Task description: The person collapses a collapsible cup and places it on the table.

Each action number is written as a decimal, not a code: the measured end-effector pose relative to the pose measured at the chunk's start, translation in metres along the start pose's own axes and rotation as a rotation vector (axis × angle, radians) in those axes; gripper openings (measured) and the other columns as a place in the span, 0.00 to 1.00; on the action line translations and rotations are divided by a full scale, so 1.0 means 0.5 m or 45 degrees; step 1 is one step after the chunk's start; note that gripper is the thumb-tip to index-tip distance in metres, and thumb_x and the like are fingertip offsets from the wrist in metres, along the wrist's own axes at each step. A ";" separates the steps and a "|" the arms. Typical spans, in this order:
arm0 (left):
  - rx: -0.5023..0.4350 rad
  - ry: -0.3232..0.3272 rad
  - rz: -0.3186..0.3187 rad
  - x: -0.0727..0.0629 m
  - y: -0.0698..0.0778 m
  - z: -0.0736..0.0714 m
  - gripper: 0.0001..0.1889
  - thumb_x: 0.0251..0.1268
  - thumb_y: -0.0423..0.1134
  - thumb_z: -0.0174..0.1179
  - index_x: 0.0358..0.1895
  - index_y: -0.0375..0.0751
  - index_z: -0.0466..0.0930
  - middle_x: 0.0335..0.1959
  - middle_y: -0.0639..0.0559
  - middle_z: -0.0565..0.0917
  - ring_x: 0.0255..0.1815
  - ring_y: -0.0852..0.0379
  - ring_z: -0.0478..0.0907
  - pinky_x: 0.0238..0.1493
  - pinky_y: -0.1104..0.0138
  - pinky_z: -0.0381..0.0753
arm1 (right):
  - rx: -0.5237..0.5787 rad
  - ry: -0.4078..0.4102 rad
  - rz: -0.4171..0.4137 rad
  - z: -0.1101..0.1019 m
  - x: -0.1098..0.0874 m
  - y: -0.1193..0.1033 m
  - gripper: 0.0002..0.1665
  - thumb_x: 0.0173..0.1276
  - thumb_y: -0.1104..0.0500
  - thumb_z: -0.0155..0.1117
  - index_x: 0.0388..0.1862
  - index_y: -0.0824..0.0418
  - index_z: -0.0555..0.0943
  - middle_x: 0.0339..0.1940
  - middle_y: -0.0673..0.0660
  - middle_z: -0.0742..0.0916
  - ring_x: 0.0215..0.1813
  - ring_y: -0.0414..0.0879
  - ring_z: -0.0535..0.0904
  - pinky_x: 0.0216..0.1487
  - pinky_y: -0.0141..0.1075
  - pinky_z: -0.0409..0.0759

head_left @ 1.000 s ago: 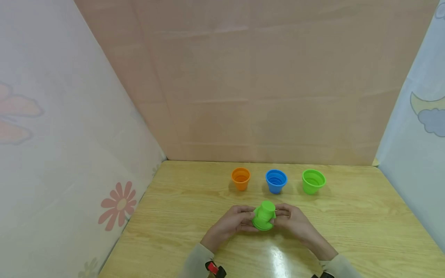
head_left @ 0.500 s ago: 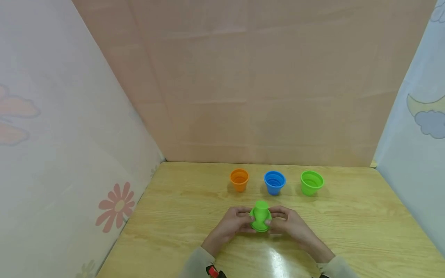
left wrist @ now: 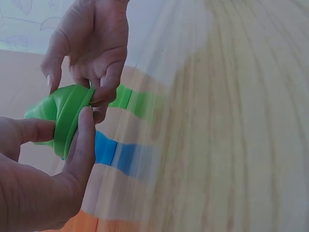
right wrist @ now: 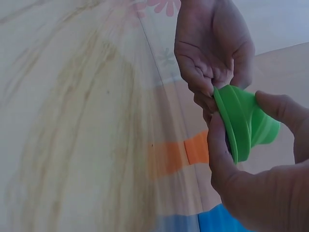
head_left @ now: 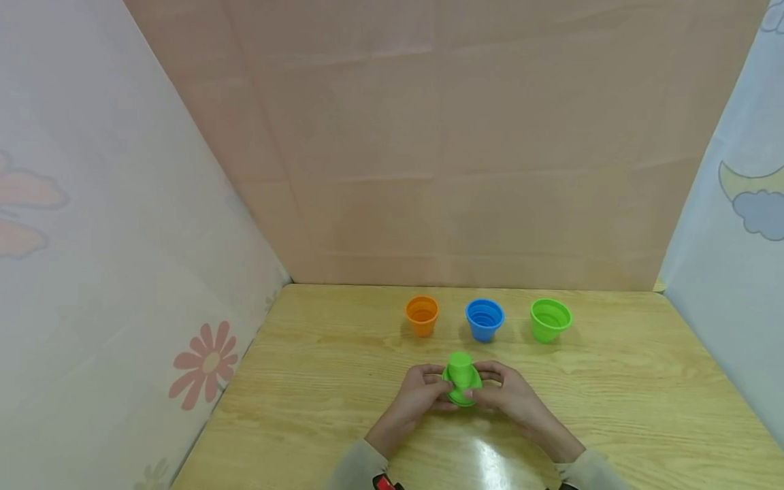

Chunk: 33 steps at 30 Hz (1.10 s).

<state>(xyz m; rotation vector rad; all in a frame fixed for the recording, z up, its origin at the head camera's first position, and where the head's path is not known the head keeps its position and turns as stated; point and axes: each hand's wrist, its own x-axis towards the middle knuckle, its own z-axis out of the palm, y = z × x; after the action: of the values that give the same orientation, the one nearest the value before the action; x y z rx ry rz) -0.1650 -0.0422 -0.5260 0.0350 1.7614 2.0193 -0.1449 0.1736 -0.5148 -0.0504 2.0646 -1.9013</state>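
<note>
Pale printed walls flank a wood-grain table and tan backdrop.

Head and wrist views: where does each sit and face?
Head: head-worn, facing forward and down at the table; left hand, right hand, sleeves show.
Left wrist: on that wrist, facing the held green cup; both hands show.
Right wrist: on that wrist, facing that cup; both hands show.
Wrist views also share the blue cup.
</note>
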 end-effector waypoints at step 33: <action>0.002 0.005 0.002 -0.003 0.001 -0.027 0.21 0.65 0.29 0.61 0.61 0.33 0.84 0.48 0.39 0.92 0.40 0.51 0.92 0.46 0.57 0.94 | 0.403 -0.392 -0.027 -0.034 0.008 0.018 0.23 0.78 0.67 0.61 0.69 0.65 0.72 0.55 0.52 0.89 0.57 0.46 0.88 0.65 0.45 0.87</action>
<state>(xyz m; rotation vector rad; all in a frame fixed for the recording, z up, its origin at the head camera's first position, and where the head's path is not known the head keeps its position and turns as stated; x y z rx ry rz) -0.1683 -0.0555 -0.5274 0.0330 1.7655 2.0206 -0.1512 0.1899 -0.5234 -0.2718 1.5566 -2.0613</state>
